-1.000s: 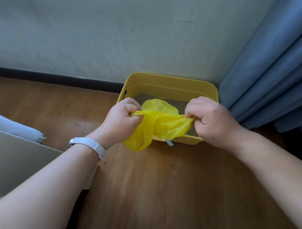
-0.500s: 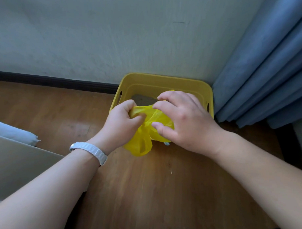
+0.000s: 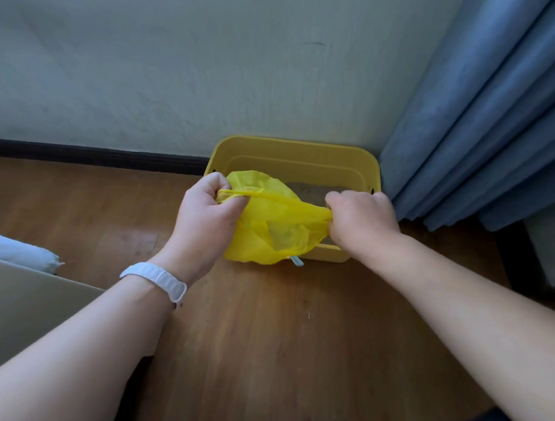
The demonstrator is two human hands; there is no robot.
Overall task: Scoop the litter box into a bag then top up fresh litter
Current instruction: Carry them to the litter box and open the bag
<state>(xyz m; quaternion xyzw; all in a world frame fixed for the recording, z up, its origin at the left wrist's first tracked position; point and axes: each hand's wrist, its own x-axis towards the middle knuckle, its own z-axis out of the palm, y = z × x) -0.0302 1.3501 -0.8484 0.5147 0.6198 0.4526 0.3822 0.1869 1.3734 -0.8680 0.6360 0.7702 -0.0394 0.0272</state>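
A yellow litter box (image 3: 294,153) stands on the wooden floor against the wall, with grey litter (image 3: 313,191) showing inside. In front of and over its near edge hangs a thin yellow plastic bag (image 3: 272,232). My left hand (image 3: 207,219) grips the bag's left edge and my right hand (image 3: 361,221) grips its right edge, so the rim is stretched taut between them. A small pale handle tip (image 3: 297,260) pokes out below the bag at the box's near wall; the rest of it is hidden.
Blue curtains (image 3: 486,114) hang at the right, close to the box. A dark baseboard (image 3: 88,154) runs along the wall. A beige panel (image 3: 28,307) and a white bundle (image 3: 23,254) sit at the left. Wooden floor (image 3: 275,352) spreads in front.
My right hand, which was close against my left hand over the bag half a second ago, has pulled away to the right, stretching the bag's rim wide.
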